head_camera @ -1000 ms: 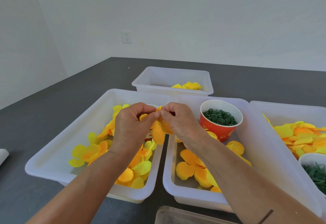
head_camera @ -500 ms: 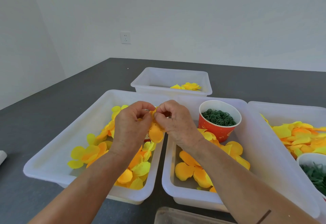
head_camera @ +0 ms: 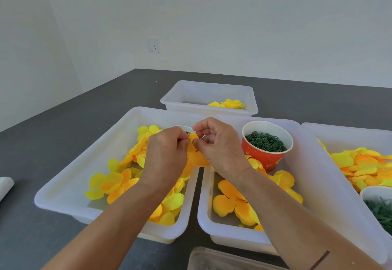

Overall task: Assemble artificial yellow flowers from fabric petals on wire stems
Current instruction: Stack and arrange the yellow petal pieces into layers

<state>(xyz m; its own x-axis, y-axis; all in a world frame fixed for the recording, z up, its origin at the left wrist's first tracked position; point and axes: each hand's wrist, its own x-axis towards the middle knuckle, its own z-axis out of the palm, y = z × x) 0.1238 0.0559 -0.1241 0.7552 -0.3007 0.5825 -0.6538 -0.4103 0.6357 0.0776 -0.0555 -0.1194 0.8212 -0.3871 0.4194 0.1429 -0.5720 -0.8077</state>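
Observation:
My left hand (head_camera: 166, 155) and my right hand (head_camera: 220, 145) meet above the gap between two white bins. Between them both pinch an orange-yellow fabric petal piece (head_camera: 196, 153) at its top edge; its lower part hangs down. No wire stem shows in my fingers. Loose yellow and orange petals (head_camera: 114, 181) lie in the left bin (head_camera: 70, 187). More orange petals (head_camera: 230, 200) lie in the middle bin (head_camera: 318, 176). A red paper cup (head_camera: 266, 145) of small green rings stands in that bin, just right of my right hand.
A far bin (head_camera: 209, 95) holds a few finished yellow flowers (head_camera: 230, 104). The right bin (head_camera: 347, 133) holds many petals and a white cup of green pieces (head_camera: 379, 208). A clear tray (head_camera: 222, 259) sits at the near edge. A white object (head_camera: 5, 184) lies at left.
My hands have stayed together over the bins, working the petal piece; the right fingers have shifted slightly and more of the petal shows between the hands.

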